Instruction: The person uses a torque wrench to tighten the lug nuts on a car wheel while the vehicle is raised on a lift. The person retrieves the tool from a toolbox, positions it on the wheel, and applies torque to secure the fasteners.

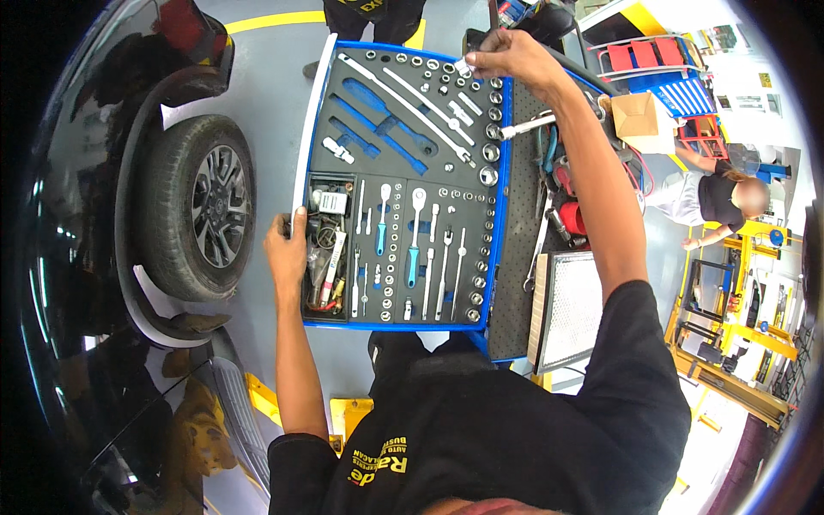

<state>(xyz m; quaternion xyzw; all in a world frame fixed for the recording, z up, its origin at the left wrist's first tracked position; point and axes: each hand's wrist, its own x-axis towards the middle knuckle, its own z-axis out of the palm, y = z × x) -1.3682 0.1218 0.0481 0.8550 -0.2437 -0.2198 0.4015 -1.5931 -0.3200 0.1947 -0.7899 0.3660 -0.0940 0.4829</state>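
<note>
An open blue tool drawer (403, 324) lies in front of me, lined with dark foam. My right hand (515, 62) is over its far right corner, thumb and fingertips pinched on a small shiny socket (463, 67) that they partly cover. Rows of chrome sockets (490, 153) run along the right edge. My left hand (287, 247) grips the drawer's pale front edge (307, 163), thumb on top. Nearer me lie two blue-handled ratchets (413, 257) and several extension bars (446, 266). Bare blue recesses (378, 112) show in the far foam.
A vehicle's wheel (202, 206) stands at left. Right of the drawer, the cabinet top (515, 249) holds loose tools, a pleated filter (568, 309) and a cardboard box (637, 120). One person (378, 17) stands beyond the drawer, another (721, 197) at far right.
</note>
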